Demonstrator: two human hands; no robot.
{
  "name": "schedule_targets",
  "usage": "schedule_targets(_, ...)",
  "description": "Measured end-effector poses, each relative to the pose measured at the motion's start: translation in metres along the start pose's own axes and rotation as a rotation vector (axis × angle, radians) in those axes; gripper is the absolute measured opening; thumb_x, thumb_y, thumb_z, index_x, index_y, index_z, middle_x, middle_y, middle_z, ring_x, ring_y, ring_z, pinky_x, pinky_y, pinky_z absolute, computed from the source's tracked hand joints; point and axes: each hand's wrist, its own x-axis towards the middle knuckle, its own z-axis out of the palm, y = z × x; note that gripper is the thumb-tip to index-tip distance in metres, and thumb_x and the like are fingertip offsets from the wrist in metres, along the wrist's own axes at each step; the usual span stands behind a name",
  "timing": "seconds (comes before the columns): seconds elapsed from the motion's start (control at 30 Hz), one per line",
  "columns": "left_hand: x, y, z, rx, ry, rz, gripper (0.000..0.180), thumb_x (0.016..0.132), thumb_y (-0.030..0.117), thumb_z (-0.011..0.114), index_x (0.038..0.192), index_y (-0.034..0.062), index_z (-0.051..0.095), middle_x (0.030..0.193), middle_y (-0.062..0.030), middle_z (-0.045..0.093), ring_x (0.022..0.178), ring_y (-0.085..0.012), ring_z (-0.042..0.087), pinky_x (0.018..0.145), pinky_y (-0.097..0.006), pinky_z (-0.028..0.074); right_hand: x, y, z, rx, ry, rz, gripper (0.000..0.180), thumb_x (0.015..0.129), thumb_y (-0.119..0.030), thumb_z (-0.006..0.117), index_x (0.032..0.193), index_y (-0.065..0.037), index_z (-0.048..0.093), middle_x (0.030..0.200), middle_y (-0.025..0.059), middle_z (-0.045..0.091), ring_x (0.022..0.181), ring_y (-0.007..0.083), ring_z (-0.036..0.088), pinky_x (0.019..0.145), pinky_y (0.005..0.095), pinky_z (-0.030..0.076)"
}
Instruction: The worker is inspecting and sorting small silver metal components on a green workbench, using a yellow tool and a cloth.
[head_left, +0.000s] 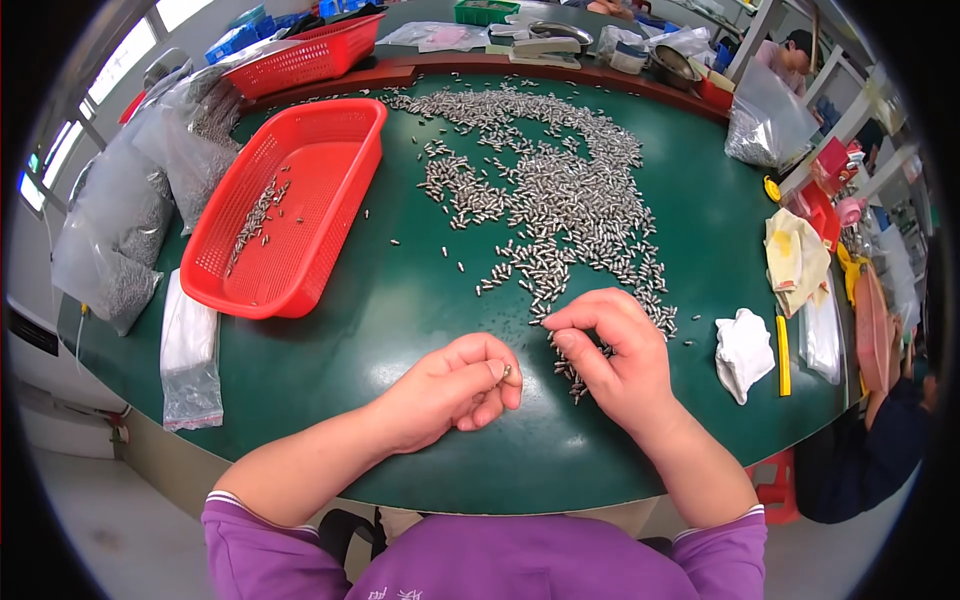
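Note:
Small silvery metal pins lie in a broad, loose heap across the middle of the green table. My left hand is just left of the heap's near end, its thumb and forefinger closed on one small metal pin. At the heap's near edge, my right hand has thumb and forefinger bent close together. A pin shows at its forefinger tip; whether it is gripped or lies on the table is unclear. More pins lie under and beside this hand. To the left stands a red plastic basket holding a small scatter of pins.
Clear bags of metal parts line the left edge, near a flat plastic packet. At right lie a white cloth, a yellow stick and a stained glove. A raised red ledge bounds the far side.

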Motion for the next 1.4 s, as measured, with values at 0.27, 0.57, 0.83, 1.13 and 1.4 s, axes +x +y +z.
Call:
schedule_targets(0.27,0.003,-0.003,-0.001,-0.083,0.031,0.036,0.027,0.101,0.026,0.037,0.104,0.0033,0.053,0.092,-0.0126,0.058,0.063,-0.0128,0.044,0.053,-0.023,0.034,0.005,0.008,-0.003,-0.292,-0.001,-0.029,0.013,0.077,-0.011,0.071,0.089,-0.012,0.068,0.089,0.0039,0.059,0.085,0.0241,0.056,0.073,0.0365,0.047)
schedule_targets(0.57,0.003,-0.002,-0.004,-0.127,0.038,0.057,0.025,0.100,0.024,0.040,0.109,0.0033,0.051,0.096,-0.0099,0.057,0.067,-0.0124,0.045,0.056,-0.024,0.035,0.003,0.004,0.012,-0.358,-0.130,0.012,0.009,0.073,-0.012,0.071,0.080,-0.010,0.066,0.090,0.0043,0.055,0.089,0.0252,0.054,0.077,0.0387,0.044)
schedule_targets(0.83,0.003,-0.003,-0.003,-0.085,0.057,0.096,0.014,0.098,0.019,0.049,0.105,0.0065,0.052,0.089,-0.0059,0.059,0.063,-0.0075,0.045,0.052,-0.021,0.035,-0.001,-0.006,0.010,-0.106,-0.151,-0.172,0.018,0.076,-0.007,0.069,0.091,-0.009,0.059,0.092,0.0066,0.059,0.088,0.0284,0.057,0.078,0.0405,0.045)
schedule_targets(1.13,0.001,-0.002,-0.001,-0.023,0.056,0.038,0.012,0.096,0.017,0.054,0.103,0.0071,0.051,0.086,-0.0036,0.059,0.061,-0.0053,0.045,0.052,-0.020,0.035,-0.006,-0.010,0.012,0.006,-0.088,-0.214,0.035,0.074,-0.005,0.072,0.106,-0.010,0.059,0.092,0.0039,0.064,0.085,0.0249,0.062,0.073,0.0366,0.049)
schedule_targets(1.4,0.000,-0.002,0.001,0.094,0.053,-0.026,0.016,0.096,0.021,0.056,0.104,0.0080,0.051,0.086,-0.0013,0.060,0.063,-0.0046,0.046,0.053,-0.019,0.035,-0.008,-0.010,0.015,0.212,-0.078,-0.078,0.047,0.074,-0.005,0.074,0.117,-0.011,0.058,0.090,0.0011,0.069,0.081,0.0196,0.066,0.071,0.0330,0.051)
